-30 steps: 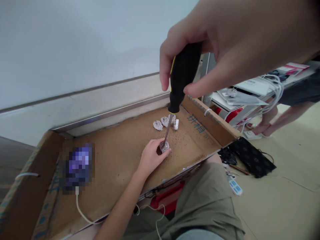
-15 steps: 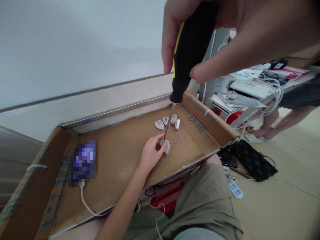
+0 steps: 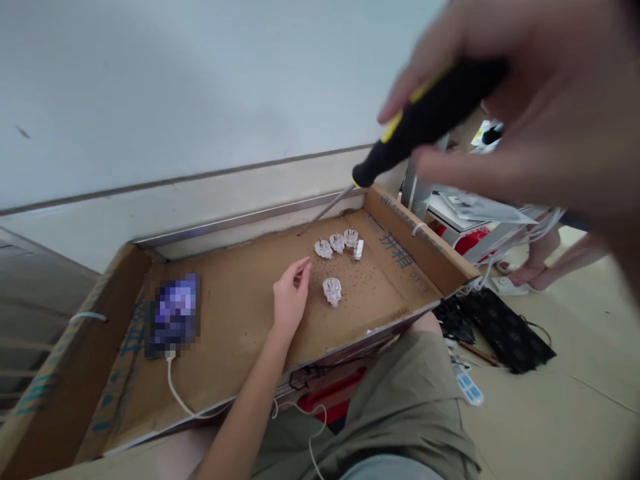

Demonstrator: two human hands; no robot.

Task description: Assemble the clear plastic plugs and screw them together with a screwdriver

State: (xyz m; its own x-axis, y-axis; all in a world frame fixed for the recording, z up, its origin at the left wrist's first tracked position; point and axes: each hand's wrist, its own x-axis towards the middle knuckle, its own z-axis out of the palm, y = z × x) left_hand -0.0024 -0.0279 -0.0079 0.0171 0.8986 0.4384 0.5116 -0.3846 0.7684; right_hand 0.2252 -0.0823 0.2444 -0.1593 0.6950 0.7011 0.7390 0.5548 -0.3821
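Observation:
My right hand (image 3: 530,127), blurred and close to the camera, is wrapped round the black and yellow handle of a screwdriver (image 3: 430,123). Its thin metal shaft slants down left, the tip above the cardboard and away from any plug. My left hand (image 3: 291,297) is over the cardboard with thumb and fingertips pinched together; anything between them is too small to make out. Just right of it, a clear plug piece (image 3: 332,291) with metal pins lies untouched. Farther back, several similar plug pieces (image 3: 337,242) sit in a row, beside a small white-and-clear piece (image 3: 357,249).
A cardboard tray (image 3: 235,320) with raised sides holds these things and a blurred-out phone-like device (image 3: 175,313) on a white cable. Dark specks dot the cardboard. Beyond the right side are a cluttered table, another person's legs (image 3: 543,260), a black bag (image 3: 505,330) and a power strip (image 3: 469,385).
The screwdriver has lifted off the near plug piece and tilted, my right hand moving right. My left hand has let go of that piece and shifted left, fingertips pinched.

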